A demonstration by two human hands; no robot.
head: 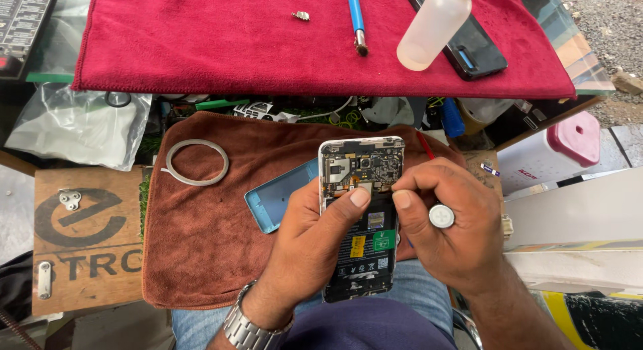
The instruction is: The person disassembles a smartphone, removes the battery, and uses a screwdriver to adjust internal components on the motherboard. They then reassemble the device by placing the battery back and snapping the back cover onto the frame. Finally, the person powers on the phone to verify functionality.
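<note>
Resting over the person's lap, above a brown terry cloth (201, 256) spread across the knees, an opened smartphone with its back cover off (360, 216) shows a green-and-black circuit board at the top and a black battery below. The left hand (311, 239) cradles the phone from the left, fingers wrapped behind it and the thumb pressed flat on the board's lower edge. The right hand (452, 223) is closed around a screwdriver with a round silver cap (441, 216), fingers pressed together on its shaft, the tip hidden at the right side of the board. A metal link wristwatch (244, 326) sits on the left wrist.

Just left of the phone, partly under the left hand, lies a light blue plastic back cover (274, 202). Further left on the same cloth lies a thin grey ring of tape (195, 162). Beyond, a red towel (201, 48) carries a small metal part (301, 16), a blue-handled tool (355, 18), a translucent plastic squeeze bottle (432, 28) and a dark phone lying flat (469, 45) partly beneath the bottle. A wooden board with black letters (87, 236) lies at the far left.
</note>
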